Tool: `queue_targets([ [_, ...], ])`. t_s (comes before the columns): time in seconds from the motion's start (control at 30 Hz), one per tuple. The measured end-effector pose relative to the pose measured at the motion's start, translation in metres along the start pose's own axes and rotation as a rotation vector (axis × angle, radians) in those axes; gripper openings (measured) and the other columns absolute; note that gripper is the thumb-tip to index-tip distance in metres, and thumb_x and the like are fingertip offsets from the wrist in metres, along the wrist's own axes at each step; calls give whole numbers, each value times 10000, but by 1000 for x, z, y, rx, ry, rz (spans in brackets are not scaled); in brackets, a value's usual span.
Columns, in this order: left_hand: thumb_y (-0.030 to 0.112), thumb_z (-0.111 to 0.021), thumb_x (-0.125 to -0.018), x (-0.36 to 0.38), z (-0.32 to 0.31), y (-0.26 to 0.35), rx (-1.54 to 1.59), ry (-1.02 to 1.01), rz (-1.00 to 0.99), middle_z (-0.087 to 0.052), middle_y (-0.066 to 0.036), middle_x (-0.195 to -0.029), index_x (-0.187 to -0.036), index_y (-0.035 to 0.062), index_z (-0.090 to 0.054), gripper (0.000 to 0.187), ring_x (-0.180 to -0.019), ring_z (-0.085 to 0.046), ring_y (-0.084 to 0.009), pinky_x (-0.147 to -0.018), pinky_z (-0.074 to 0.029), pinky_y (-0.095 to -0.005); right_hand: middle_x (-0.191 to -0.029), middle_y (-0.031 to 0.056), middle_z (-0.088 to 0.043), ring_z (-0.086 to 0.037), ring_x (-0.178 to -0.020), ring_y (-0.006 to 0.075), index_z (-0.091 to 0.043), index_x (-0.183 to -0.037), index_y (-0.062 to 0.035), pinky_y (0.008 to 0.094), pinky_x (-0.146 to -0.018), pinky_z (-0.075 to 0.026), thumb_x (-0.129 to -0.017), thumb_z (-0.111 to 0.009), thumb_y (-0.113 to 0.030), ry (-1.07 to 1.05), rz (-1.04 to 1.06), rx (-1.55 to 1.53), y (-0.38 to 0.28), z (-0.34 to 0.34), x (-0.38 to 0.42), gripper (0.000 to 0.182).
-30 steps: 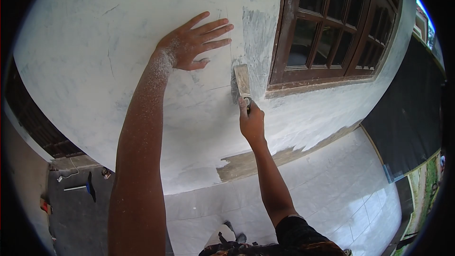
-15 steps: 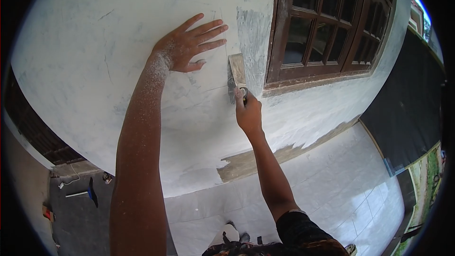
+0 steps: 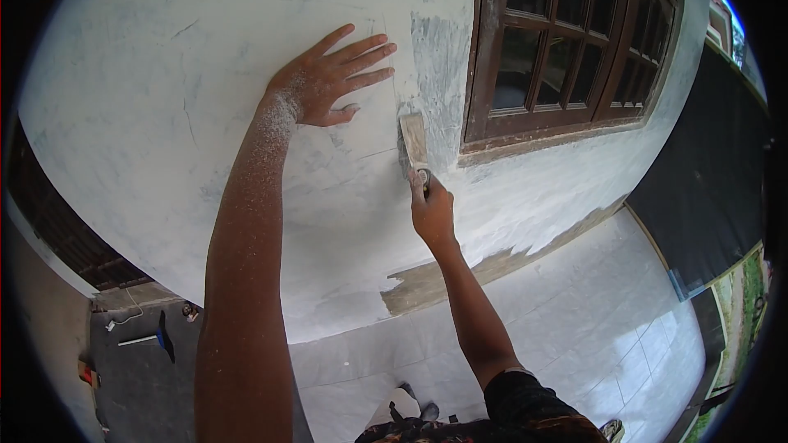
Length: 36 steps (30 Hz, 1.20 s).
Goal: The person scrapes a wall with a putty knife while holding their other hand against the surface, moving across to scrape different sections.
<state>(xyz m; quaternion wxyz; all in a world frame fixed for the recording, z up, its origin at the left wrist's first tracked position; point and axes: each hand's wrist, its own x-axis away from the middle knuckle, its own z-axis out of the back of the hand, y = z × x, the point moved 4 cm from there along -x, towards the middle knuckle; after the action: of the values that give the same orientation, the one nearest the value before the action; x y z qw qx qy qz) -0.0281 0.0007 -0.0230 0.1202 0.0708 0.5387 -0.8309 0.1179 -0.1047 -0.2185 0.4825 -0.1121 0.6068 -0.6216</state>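
Note:
My left hand (image 3: 330, 78) lies flat against the white wall (image 3: 230, 0) with its fingers spread. Pale dust coats the wrist and forearm. Lower and to the right, my right hand (image 3: 432, 207) is closed round the handle of a scraper (image 3: 414, 139), whose blade points up along the wall. The blade lies beside a grey, bared strip (image 3: 435, 57) of the wall, left of the window. Most of the handle is hidden in my fist.
A brown wooden window (image 3: 566, 41) with glass panes is at the upper right. Below the wall runs a light tiled floor (image 3: 525, 344). A squeegee-like tool (image 3: 156, 338) lies on dark flooring at the lower left. A black sheet (image 3: 706, 172) hangs on the right.
My right hand and the scraper have slid a short way down the wall. My left hand keeps its place on the wall.

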Motion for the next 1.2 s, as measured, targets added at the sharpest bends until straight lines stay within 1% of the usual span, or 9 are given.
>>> queue_targets([
  [0.1, 609, -648, -792, 0, 0, 2, -28, 26, -7, -153, 5, -1631, -1507, 309, -318, 843, -1503, -117, -180, -1232, -42, -507, -642, 250, -593, -613, -620, 431, -592, -859, 50, 470, -578, -443, -994, -549, -375, 24, 41, -32, -8, 3, -1, 448],
  [0.2, 611, -646, -793, -1, 0, 0, -32, 22, -3, -154, 8, -1631, -1507, 308, -319, 841, -1502, -120, -173, -1233, -48, -497, -572, 175, -512, -425, -512, 207, -600, -837, 54, 387, -529, -395, -999, -555, -362, 65, 89, -9, -23, 2, -20, 449],
  [0.23, 609, -655, -787, -1, 0, 0, -18, 24, -4, -158, 8, -1630, -1506, 308, -322, 848, -1501, -125, -173, -1233, -53, -497, -572, 175, -512, -425, -512, 207, -600, -837, 54, 387, -529, -395, -999, -555, -362, 68, 91, -10, -18, 2, -17, 449],
  [0.3, 608, -665, -781, 0, 0, 0, 0, 25, 3, -162, 8, -1629, -1505, 308, -324, 854, -1500, -130, -172, -1233, -58, -496, -657, 267, -599, -596, -615, 461, -605, -857, 60, 470, -561, -440, -995, -546, -342, 22, 59, 29, -7, 3, -3, 430],
  [0.67, 653, -607, -806, -1, -1, 0, -37, 13, -1, -158, 10, -1630, -1494, 311, -345, 812, -1503, -115, -185, -1230, -36, -509, -657, 279, -590, -601, -617, 457, -603, -858, 59, 470, -553, -432, -995, -549, -347, 37, 74, 0, -6, -2, -2, 431],
  [0.73, 634, -639, -785, 0, -1, -1, -27, 23, 4, -158, 9, -1630, -1499, 312, -336, 840, -1502, -120, -180, -1231, -37, -504, -613, 208, -564, -460, -508, 245, -608, -871, 62, 388, -542, -414, -1003, -546, -349, 19, 11, -8, 2, -5, 4, 436],
  [0.93, 618, -664, -768, -1, -1, 0, -22, 36, 4, -159, 9, -1630, -1505, 315, -323, 867, -1501, -123, -173, -1233, -44, -499, -589, 161, -542, -465, -524, 202, -616, -875, 47, 373, -545, -412, -1006, -540, -366, 26, 46, -15, -13, -1, -13, 440],
  [1.03, 615, -659, -774, 0, 1, 1, -38, 26, 5, -162, 10, -1629, -1506, 316, -318, 862, -1501, -124, -173, -1233, -52, -500, -670, 271, -607, -623, -631, 440, -618, -898, 59, 456, -569, -450, -997, -543, -355, 16, 18, -32, 0, 1, 4, 432],
  [1.2, 613, -643, -788, -2, 3, 0, -62, -1, 3, -158, 11, -1630, -1509, 317, -312, 847, -1502, -119, -174, -1233, -45, -498, -662, 249, -614, -633, -610, 403, -628, -932, 65, 434, -574, -462, -994, -549, -364, 24, 12, 21, -18, 5, -15, 441],
])
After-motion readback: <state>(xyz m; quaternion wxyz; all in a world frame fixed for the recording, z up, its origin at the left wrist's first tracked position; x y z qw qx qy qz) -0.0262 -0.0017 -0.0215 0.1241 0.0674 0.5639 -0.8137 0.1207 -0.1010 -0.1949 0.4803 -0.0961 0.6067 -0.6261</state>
